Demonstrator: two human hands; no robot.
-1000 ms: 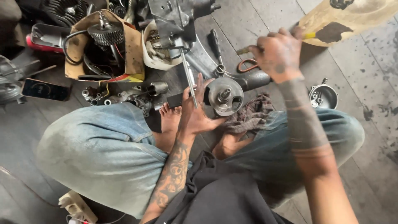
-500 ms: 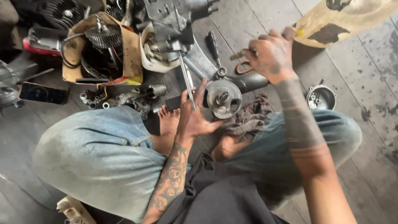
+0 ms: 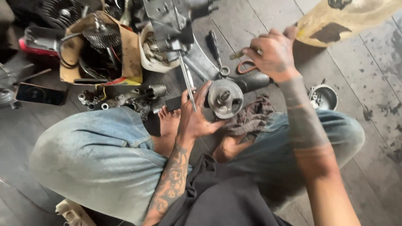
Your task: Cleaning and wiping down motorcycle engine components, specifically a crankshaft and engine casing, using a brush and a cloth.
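Note:
I sit cross-legged on a dark wooden floor. My left hand (image 3: 197, 117) grips a round grey metal engine part (image 3: 225, 98) with a short shaft in its middle, and a long thin metal rod (image 3: 186, 81) runs up across the fingers. My right hand (image 3: 274, 54) is raised above and to the right of that part, closed on a small yellowish metal tool (image 3: 238, 54) that pokes out to the left. A dirty rag (image 3: 250, 117) lies under the part, over my right shin.
A cardboard box (image 3: 125, 50) with a gear and cables stands at the back left. Beside it are a white bowl (image 3: 146, 58) of parts, an engine block (image 3: 171, 19), pliers (image 3: 217, 56), a metal casting (image 3: 125, 98), a phone (image 3: 39, 94), and a carburettor bowl (image 3: 323, 97) at right.
My right hand has drifted slightly left and down toward the round part with the small tool in it. My left hand keeps its hold on the part.

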